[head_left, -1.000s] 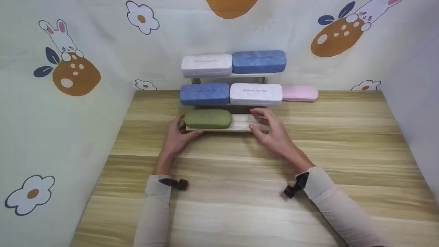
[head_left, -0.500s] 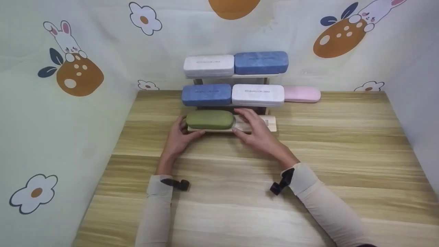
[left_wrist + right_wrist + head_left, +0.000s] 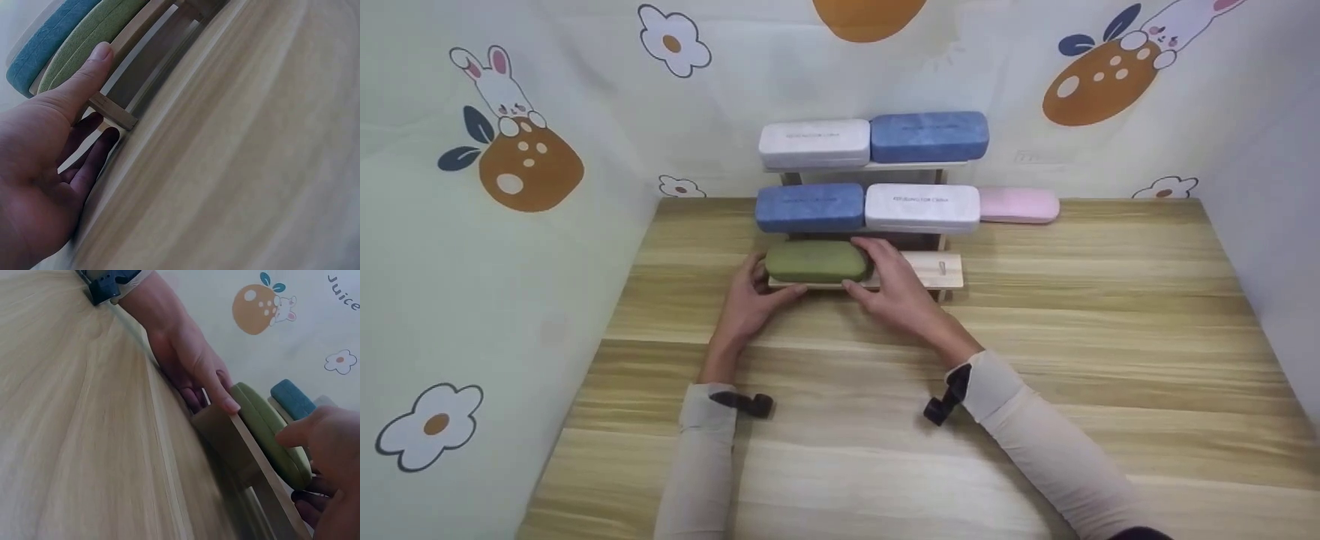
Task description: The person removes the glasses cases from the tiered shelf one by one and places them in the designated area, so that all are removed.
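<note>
1. Far left, a bunny [image 3: 506,90] is peeking over an orange fruit [image 3: 531,169] on the wall [image 3: 420,270].
2. The left hand [image 3: 746,296] is curving around the left end of the low step [image 3: 922,264]. Its thumb is lying along the step's front edge, wide of its fingers. I cannot tell if it is squeezing.
3. The green case [image 3: 816,261] is lying on the left part of the low step, between the two hands.
4. Behind it, the middle blue case [image 3: 810,208] is sitting left of the middle white case [image 3: 922,208].
5. Higher up, the top white case [image 3: 814,144] is sitting left of the top blue case [image 3: 930,137], ends touching.
6. The right hand [image 3: 904,292] is opening wide around the green case's right end, thumb in front, fingers behind. I cannot tell if it is touching.
7. The low step is poking out past the right hand, above the table [image 3: 840,450].
8. Far right, the pink case [image 3: 1021,205] is peeking out beside the middle white case.
</note>
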`<move>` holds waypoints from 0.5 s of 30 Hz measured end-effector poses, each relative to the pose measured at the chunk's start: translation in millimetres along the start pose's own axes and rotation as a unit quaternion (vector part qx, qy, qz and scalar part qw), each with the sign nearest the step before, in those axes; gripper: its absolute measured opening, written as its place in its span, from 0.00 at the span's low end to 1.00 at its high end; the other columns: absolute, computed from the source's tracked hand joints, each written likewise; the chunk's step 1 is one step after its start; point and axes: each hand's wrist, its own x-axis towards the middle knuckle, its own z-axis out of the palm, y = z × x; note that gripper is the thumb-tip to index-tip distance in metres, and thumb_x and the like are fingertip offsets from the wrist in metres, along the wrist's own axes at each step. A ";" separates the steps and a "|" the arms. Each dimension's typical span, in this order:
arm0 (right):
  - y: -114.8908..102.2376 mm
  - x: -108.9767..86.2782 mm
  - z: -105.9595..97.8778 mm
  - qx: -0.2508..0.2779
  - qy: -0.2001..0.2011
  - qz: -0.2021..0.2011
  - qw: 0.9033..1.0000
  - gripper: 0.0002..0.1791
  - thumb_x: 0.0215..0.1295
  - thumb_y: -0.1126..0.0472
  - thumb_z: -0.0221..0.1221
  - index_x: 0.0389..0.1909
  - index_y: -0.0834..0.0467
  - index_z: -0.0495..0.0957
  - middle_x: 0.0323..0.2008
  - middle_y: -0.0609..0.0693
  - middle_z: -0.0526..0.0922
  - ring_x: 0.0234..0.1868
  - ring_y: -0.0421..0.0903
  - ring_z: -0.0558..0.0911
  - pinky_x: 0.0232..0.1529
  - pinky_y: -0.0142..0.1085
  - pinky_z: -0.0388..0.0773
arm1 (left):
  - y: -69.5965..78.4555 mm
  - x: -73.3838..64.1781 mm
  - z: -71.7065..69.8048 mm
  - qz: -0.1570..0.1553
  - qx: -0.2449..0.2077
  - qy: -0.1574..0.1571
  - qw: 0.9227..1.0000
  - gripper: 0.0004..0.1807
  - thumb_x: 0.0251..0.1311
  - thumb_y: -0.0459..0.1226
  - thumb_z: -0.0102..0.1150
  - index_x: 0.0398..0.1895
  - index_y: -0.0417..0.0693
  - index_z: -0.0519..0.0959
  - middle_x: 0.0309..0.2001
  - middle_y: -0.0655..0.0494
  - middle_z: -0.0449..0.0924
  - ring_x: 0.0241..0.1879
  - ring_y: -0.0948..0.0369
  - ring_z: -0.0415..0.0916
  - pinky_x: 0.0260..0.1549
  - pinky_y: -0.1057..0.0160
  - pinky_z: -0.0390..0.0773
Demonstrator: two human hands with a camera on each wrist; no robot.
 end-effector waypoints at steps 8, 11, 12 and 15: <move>-6.0 5.7 16.2 -0.034 0.054 0.026 0.998 0.46 0.67 0.43 0.74 0.77 0.62 0.70 0.71 0.60 0.79 0.74 0.59 0.76 0.79 0.51 0.69 | -1.0 -0.5 -1.4 0.000 -0.002 -0.002 1.000 0.51 0.54 0.48 0.86 0.78 0.51 0.67 0.66 0.51 0.85 0.63 0.55 0.84 0.64 0.58 0.81; -7.4 6.5 19.8 -0.057 0.070 0.027 0.996 0.46 0.65 0.42 0.76 0.76 0.63 0.72 0.69 0.61 0.80 0.71 0.60 0.78 0.78 0.51 0.70 | -1.4 -0.3 -0.8 0.003 -0.009 -0.004 1.000 0.50 0.55 0.47 0.86 0.78 0.50 0.67 0.67 0.51 0.85 0.64 0.55 0.84 0.64 0.60 0.81; -7.6 6.4 20.4 -0.062 0.074 0.028 0.995 0.46 0.64 0.43 0.77 0.75 0.63 0.72 0.68 0.61 0.81 0.70 0.60 0.78 0.77 0.51 0.71 | -1.3 -0.1 -0.4 0.005 -0.013 -0.006 1.000 0.50 0.55 0.46 0.86 0.78 0.49 0.67 0.67 0.51 0.85 0.64 0.55 0.83 0.64 0.60 0.81; -7.5 6.1 21.2 -0.061 0.084 0.031 0.994 0.45 0.63 0.44 0.78 0.74 0.63 0.74 0.67 0.60 0.82 0.69 0.59 0.79 0.76 0.50 0.72 | -1.3 -0.1 0.1 0.006 -0.014 -0.005 1.000 0.51 0.55 0.46 0.86 0.78 0.50 0.66 0.67 0.51 0.85 0.65 0.55 0.83 0.66 0.57 0.80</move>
